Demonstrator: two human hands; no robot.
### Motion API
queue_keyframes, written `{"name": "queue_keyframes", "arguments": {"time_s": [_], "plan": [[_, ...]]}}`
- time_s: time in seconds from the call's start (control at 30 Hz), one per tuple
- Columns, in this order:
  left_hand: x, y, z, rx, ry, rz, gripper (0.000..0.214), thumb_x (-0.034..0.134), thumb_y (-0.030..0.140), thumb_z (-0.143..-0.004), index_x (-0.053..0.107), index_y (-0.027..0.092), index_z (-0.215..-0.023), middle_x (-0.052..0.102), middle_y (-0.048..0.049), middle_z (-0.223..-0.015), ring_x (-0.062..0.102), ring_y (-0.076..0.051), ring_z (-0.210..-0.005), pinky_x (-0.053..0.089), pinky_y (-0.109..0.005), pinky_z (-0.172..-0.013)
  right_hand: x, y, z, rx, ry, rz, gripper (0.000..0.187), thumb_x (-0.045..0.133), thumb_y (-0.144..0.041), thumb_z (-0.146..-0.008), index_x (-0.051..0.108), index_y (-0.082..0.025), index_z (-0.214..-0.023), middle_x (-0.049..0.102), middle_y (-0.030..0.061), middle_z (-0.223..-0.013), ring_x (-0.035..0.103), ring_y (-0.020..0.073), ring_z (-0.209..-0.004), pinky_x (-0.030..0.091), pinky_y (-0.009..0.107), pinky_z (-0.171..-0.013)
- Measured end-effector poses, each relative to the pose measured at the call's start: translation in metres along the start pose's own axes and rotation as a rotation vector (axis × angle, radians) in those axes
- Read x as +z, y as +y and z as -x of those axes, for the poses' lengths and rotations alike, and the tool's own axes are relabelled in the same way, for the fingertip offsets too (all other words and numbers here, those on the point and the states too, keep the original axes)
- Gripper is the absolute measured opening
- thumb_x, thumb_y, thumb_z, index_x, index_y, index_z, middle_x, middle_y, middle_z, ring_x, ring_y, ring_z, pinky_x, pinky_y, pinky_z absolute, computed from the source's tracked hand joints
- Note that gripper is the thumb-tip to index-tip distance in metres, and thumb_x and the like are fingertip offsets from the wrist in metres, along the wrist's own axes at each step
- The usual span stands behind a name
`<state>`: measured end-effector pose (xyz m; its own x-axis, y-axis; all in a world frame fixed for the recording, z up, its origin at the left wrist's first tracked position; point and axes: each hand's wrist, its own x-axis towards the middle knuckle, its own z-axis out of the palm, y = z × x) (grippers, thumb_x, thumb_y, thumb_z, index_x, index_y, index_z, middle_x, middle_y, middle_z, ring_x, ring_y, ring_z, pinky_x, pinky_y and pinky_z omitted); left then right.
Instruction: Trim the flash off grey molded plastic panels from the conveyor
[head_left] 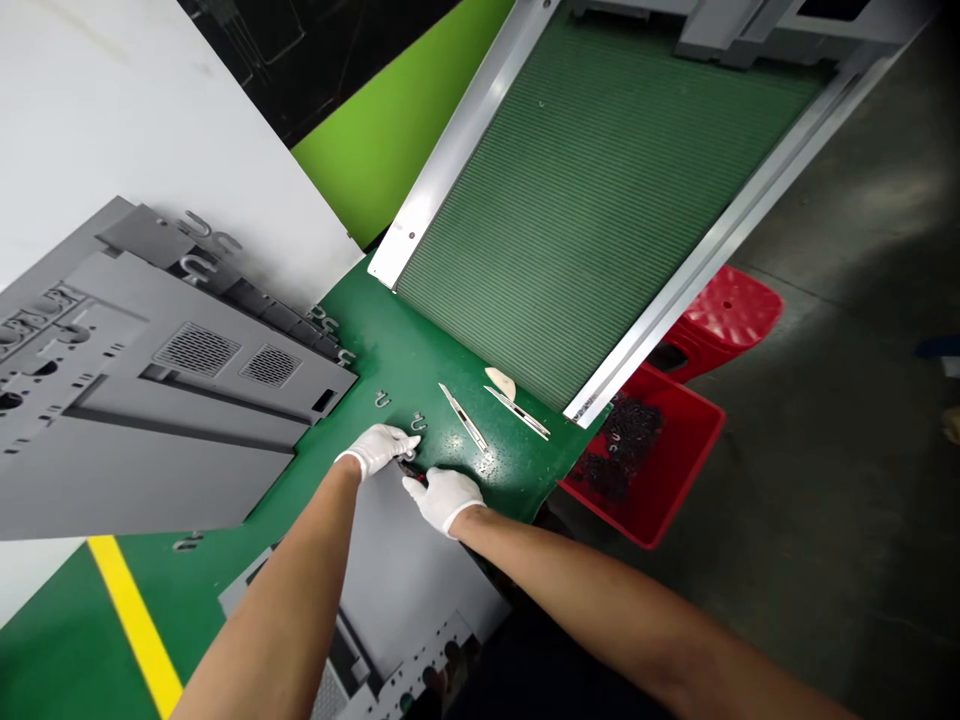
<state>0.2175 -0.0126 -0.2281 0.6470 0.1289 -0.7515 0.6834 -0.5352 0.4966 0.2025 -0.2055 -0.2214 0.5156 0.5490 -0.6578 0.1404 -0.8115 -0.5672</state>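
Both my hands wear white gloves and meet at the edge of a grey sheet-metal panel (pixel 405 570) lying on the green table (pixel 390 350). My left hand (pixel 380 447) is curled, its fingertips pinched at a small dark part by the panel's top edge. My right hand (pixel 444 496) is closed beside it, thumb pointing toward the same spot. What the fingers grip is too small to name. A small U-shaped metal piece (pixel 418 422) lies just beyond my left hand, and another U-shaped piece (pixel 383 400) sits farther left.
A large grey punched panel (pixel 150 400) with vent grilles covers the table's left. Two thin metal strips (pixel 465 418) (pixel 517 412) and a pale scrap (pixel 501 381) lie near a ribbed green conveyor (pixel 592 200). A red bin (pixel 660 450) of dark scraps and a red stool (pixel 724 315) stand at the right.
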Motion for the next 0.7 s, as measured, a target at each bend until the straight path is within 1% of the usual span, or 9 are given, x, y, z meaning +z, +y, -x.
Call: {"name": "queue_keyframes", "arguments": {"time_s": [0.2,0.37,0.5,0.6,0.7], "plan": [[-0.0004,0.0001,-0.0027,-0.01,-0.006,-0.027,0.05,0.066,0.068,-0.067,0.073,0.018,-0.07,0.073,-0.0042,-0.074,0.062,-0.02,-0.071,0.047,-0.027,-0.071,-0.0014,-0.0014,-0.0024,0.063,-0.026,-0.037,0.071,0.02,-0.07,-0.092,0.065,-0.017,-0.103,0.071,0.0159,-0.105,0.068,0.0315,-0.098,0.051,0.042,-0.082],[0.0,-0.0028,-0.0043,-0.025,0.008,-0.019,0.05,0.067,0.066,-0.067,0.074,0.017,-0.072,0.074,-0.0053,-0.076,0.062,-0.02,-0.072,0.046,-0.028,-0.069,-0.003,-0.0015,-0.0039,0.056,-0.045,-0.049,0.072,0.019,-0.071,-0.092,0.066,-0.017,-0.103,0.072,0.0162,-0.104,0.069,0.033,-0.098,0.052,0.045,-0.082],[0.0003,-0.0041,-0.0045,-0.035,0.013,-0.024,0.052,0.066,0.068,-0.066,0.073,0.017,-0.071,0.074,-0.0055,-0.075,0.062,-0.02,-0.072,0.046,-0.028,-0.069,-0.0001,-0.0047,-0.0027,0.054,0.004,0.0,0.073,0.019,-0.068,-0.094,0.067,-0.013,-0.103,0.072,0.0181,-0.1,0.07,0.0331,-0.094,0.053,0.044,-0.08],[0.0003,-0.0041,-0.0046,-0.035,0.017,-0.035,0.051,0.066,0.068,-0.066,0.073,0.018,-0.071,0.074,-0.005,-0.076,0.062,-0.02,-0.073,0.046,-0.028,-0.069,0.0008,-0.0061,-0.004,0.022,0.01,0.05,0.075,0.018,-0.066,-0.095,0.069,-0.011,-0.101,0.072,0.0205,-0.095,0.07,0.0337,-0.092,0.054,0.044,-0.078],[0.0006,-0.0037,-0.0053,-0.036,0.02,-0.028,0.05,0.067,0.066,-0.067,0.073,0.017,-0.071,0.074,-0.0052,-0.076,0.062,-0.02,-0.072,0.046,-0.028,-0.069,-0.0012,-0.0036,-0.0088,-0.039,-0.003,0.103,0.076,0.017,-0.064,-0.095,0.071,-0.011,-0.097,0.073,0.0212,-0.092,0.07,0.0342,-0.09,0.054,0.045,-0.076]]}}
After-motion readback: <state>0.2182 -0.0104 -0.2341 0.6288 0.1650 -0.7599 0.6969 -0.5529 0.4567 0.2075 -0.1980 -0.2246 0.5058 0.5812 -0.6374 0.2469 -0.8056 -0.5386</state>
